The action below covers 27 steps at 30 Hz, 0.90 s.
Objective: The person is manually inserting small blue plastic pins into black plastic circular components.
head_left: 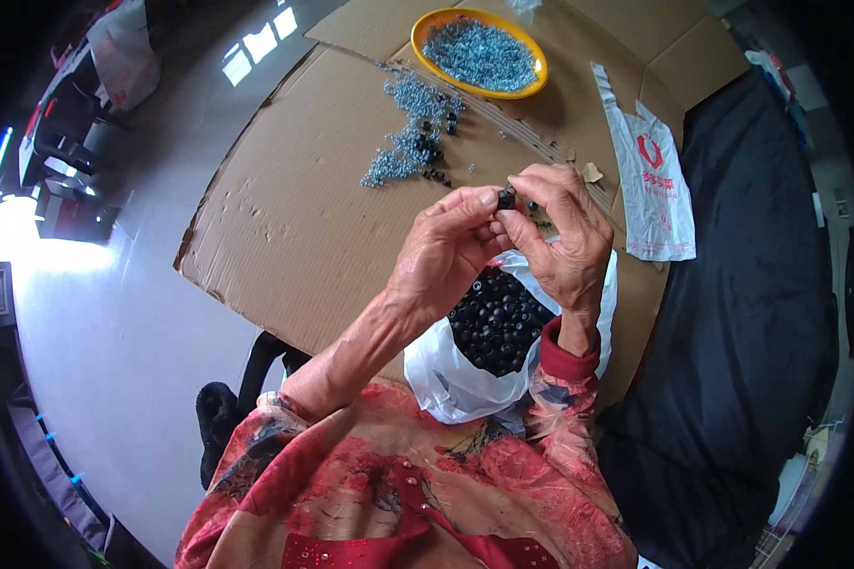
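Observation:
My left hand (451, 237) pinches a small black round part (506, 200) between thumb and fingers. On the other side of that part, my right hand (567, 232) has thumb and index finger closed against it; anything tiny in its fingertips is too small to make out. Below both hands, an open white plastic bag (436, 379) is full of many similar black round parts (498, 318). Beyond the hands, a loose pile of small silvery-blue metal pieces (410, 133) lies on the cardboard, with several black parts (429, 147) along its right side.
A yellow oval bowl (544, 78) at the far side holds more silvery-blue pieces. The cardboard sheet (294, 190) covers the work surface. A flattened white bag with red print (650, 185) lies to the right, beside a large black cloth (740, 313).

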Motion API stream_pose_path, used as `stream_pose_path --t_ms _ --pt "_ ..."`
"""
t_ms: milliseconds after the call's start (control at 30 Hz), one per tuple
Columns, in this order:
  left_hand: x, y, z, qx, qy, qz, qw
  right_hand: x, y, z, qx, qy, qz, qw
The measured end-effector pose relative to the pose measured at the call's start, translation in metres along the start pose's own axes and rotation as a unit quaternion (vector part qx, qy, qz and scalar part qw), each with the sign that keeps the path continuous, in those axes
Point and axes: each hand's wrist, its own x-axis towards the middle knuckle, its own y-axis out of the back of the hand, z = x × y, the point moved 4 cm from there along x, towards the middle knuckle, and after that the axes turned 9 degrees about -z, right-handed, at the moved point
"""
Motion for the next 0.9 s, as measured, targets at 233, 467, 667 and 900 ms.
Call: stream_pose_path --t_ms 233,467,667,900 --pt "0.009 0.013 0.008 0.057 0.028 -0.054 0.997 0.002 -0.004 0.0 -0.024 0.016 -0.03 0.999" --pt "0.01 0.01 0.012 0.138 0.011 -0.04 0.99 0.0 -0.004 0.001 -0.016 0.018 -0.025 0.999" --pt "0.004 0.012 0.0 0.02 0.067 -0.077 0.995 -0.005 0.0 0.004 0.027 -0.006 -0.005 1.0" --pt "0.004 0.008 -0.002 0.001 0.086 -0.117 0.989 -0.007 -0.001 -0.001 0.027 -0.008 -0.01 1.0"
